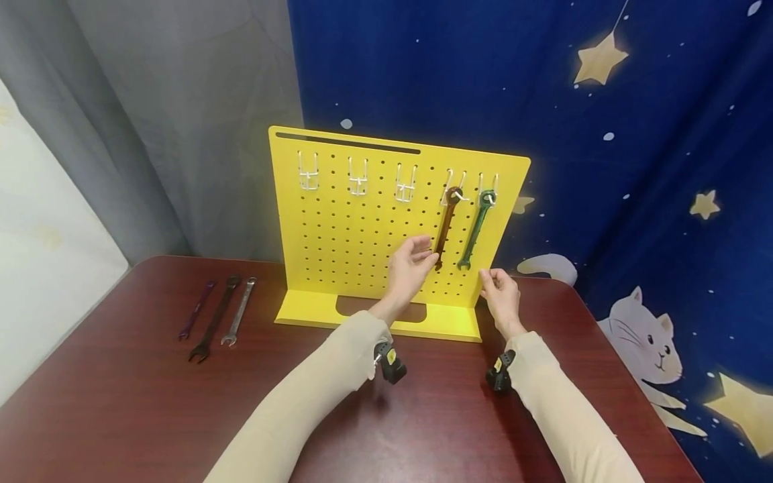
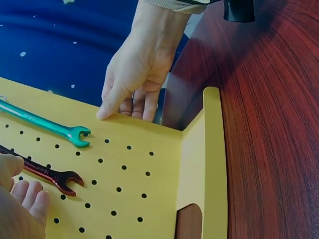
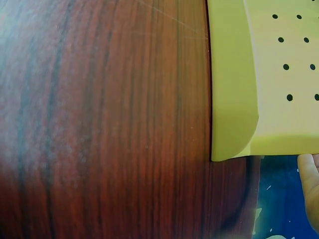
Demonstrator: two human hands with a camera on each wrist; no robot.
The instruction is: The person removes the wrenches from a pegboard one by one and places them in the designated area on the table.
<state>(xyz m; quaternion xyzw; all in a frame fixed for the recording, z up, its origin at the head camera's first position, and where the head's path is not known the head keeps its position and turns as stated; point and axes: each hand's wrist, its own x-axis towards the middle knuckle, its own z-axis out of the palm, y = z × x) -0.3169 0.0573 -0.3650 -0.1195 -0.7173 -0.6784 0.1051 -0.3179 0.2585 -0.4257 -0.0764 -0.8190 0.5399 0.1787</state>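
On the yellow board [image 1: 356, 235], the red wrench [image 1: 445, 228] hangs from 1 hook [image 1: 460, 196]; likely stiff, weighty and slick, best gripped mid-shaft. The left hand [image 1: 410, 266], fingers loosely parted, touches its lower shaft; the right hand [image 1: 501, 295] pinches the board's edge.

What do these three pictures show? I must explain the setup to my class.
No machine here, just a person's left hand and right hand. The wide picture comes from a head camera; the others from the left wrist camera and right wrist camera. On the table stands a board; left of it lie a purple wrench, black wrench and silver wrench. A red wrench and green wrench hang on the board. The right hand pinches the board's edge; the left hand is at the red wrench, apparently not gripping it.
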